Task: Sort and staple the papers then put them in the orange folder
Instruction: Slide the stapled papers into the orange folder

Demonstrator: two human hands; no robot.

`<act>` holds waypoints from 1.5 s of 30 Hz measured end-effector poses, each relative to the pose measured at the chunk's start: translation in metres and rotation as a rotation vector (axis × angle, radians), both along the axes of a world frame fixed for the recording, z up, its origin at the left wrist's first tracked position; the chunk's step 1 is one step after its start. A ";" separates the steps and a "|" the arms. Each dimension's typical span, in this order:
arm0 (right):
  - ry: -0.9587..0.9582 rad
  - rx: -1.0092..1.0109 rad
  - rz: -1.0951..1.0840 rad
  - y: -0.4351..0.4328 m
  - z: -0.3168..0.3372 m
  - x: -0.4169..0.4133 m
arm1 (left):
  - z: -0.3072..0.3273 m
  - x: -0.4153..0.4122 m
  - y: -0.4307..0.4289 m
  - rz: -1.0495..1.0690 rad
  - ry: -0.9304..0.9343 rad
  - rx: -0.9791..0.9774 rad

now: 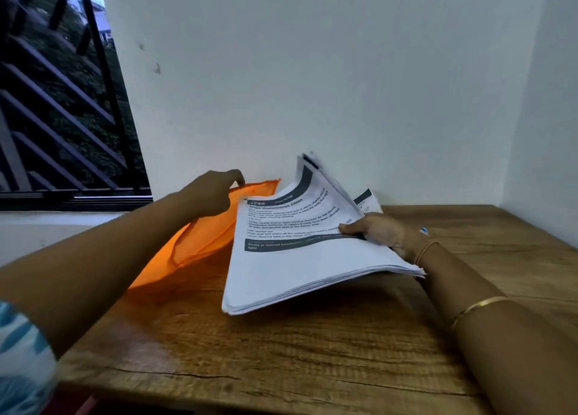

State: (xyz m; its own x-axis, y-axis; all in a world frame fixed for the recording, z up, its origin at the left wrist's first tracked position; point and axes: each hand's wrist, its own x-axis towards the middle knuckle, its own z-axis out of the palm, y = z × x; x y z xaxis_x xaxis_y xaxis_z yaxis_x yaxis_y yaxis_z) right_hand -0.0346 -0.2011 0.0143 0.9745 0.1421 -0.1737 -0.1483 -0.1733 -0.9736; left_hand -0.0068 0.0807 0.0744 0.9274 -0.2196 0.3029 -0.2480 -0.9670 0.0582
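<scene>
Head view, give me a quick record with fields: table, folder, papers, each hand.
table: wooden, grain visible
orange folder: lies on the table, upper edge lifted
papers: thick stack held above the table, top sheets curling up
left hand: holds the folder's upper edge
right hand: grips the papers' right side, thumb on top

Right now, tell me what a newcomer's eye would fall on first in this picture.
The bright orange folder at the left rear of the table, against the white wall, its top edge pinched up by the left hand. Just right of it, the right hand grips a thick, curling stack of papers above the table. A dark barred window fills the upper left.
</scene>
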 end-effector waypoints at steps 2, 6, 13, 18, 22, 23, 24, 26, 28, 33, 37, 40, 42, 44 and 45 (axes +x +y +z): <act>-0.030 -0.110 0.018 0.007 0.000 0.000 | 0.002 -0.003 -0.001 -0.047 -0.020 0.050; -0.075 -0.392 0.063 0.015 0.005 -0.005 | 0.001 -0.008 -0.005 -0.018 -0.095 0.294; -0.107 -0.551 0.055 0.019 0.008 -0.007 | 0.004 -0.007 0.001 0.081 -0.104 0.692; -0.093 -0.450 0.004 0.016 0.008 -0.006 | 0.003 -0.017 -0.003 0.045 -0.183 0.585; -0.005 -0.122 -0.115 0.012 0.007 -0.005 | 0.000 -0.013 0.001 0.053 -0.178 0.391; 0.030 -0.013 -0.167 0.011 0.007 -0.006 | 0.000 -0.013 0.001 0.045 -0.155 0.364; 0.045 0.054 -0.207 0.012 0.006 -0.007 | -0.001 -0.013 0.000 0.035 -0.136 0.340; 0.036 0.108 -0.235 0.017 0.008 -0.013 | -0.002 -0.013 -0.002 0.005 -0.114 0.265; 0.009 0.090 -0.265 0.024 0.008 -0.016 | -0.003 -0.014 -0.003 -0.022 -0.109 0.202; -0.046 -0.056 -0.301 0.034 0.006 -0.019 | -0.006 -0.016 -0.008 -0.007 -0.095 0.085; 0.018 0.244 -0.354 0.033 0.007 -0.019 | -0.011 -0.020 -0.013 -0.043 -0.102 0.054; 0.011 0.316 -0.389 0.034 0.006 -0.018 | -0.020 -0.024 -0.017 -0.054 -0.123 0.049; -0.069 0.160 -0.393 0.041 0.003 -0.017 | -0.025 -0.026 -0.021 -0.056 -0.137 0.034; -0.177 -0.065 -0.368 0.053 -0.001 -0.020 | -0.026 -0.027 -0.025 -0.058 -0.158 0.000; -0.224 -0.119 -0.359 0.060 -0.004 -0.022 | -0.026 -0.028 -0.028 -0.055 -0.166 -0.028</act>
State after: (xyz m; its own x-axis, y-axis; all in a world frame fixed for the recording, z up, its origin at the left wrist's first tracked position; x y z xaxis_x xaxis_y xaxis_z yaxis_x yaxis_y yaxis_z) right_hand -0.0570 -0.1415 0.0100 0.9738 -0.2211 0.0527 -0.0074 -0.2623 -0.9650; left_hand -0.0344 0.0530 0.0486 0.8512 -0.2576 0.4573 -0.3087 -0.9504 0.0392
